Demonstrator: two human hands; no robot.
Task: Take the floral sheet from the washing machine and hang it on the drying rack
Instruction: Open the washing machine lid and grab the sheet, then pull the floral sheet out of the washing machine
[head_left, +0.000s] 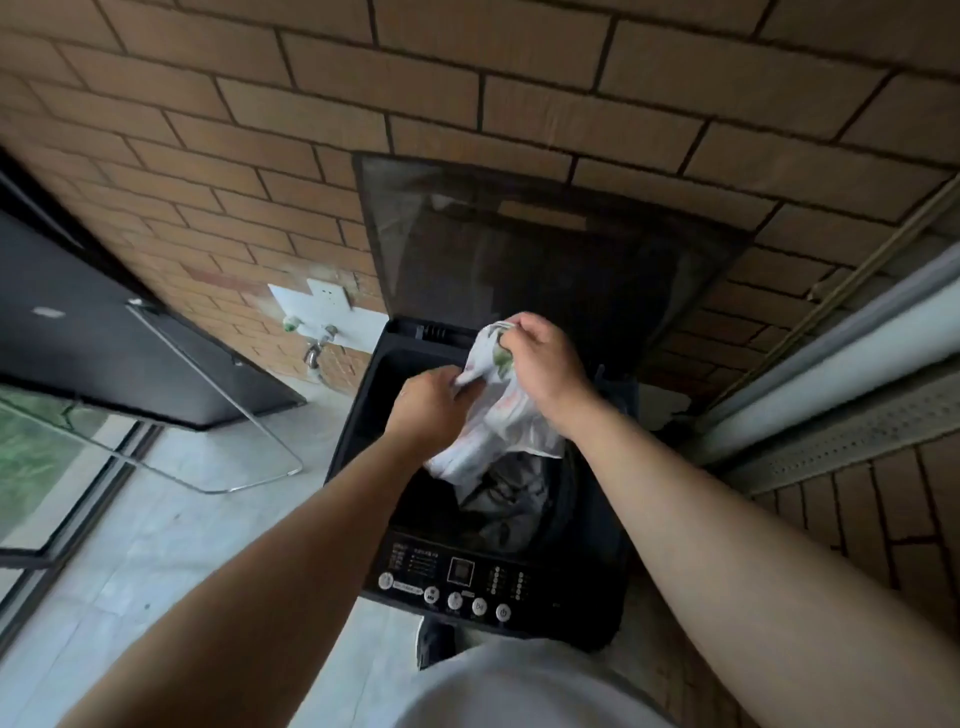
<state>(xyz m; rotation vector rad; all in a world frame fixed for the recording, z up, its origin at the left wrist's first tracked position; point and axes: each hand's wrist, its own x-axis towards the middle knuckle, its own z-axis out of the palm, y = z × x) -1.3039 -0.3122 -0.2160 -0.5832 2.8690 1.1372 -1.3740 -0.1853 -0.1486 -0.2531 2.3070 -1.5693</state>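
Ok so the floral sheet (498, 410) is about half out of the washing machine (358, 426). It's bunched into a rope-like wad above the drum opening, and its lower end trails down inside. Both hands are clamped on it: the left hand (428, 402) pinches a fold on the low left side, and the right hand (545, 364) has a fistful at the very top.

My guess on handling is that it's thin and totally floppy, probably damp, so heavier than it looks and clingy. It has no stiffness at all, so whatever isn't gripped just hangs. I'd say grab along an edge or a corner rather than the middle of the wad, otherwise it never opens up for hanging.

Stuff in the way:
- Darker grey laundry (504, 499) sits in the drum right under the sheet. It could be tangled with the tail end, though I can't tell from here.
- The open lid (545, 249) stands up right behind the hands, leaning on the brick wall (467, 78), so there isn't much room to lift backward.
- The control panel (457, 577) is on the near edge, and wet fabric may drag over it.

There's a tap (314, 353) on the wall to the left, and a bent metal tube frame (298, 467) on the floor by the window (31, 457). It might be the drying rack, not sure.
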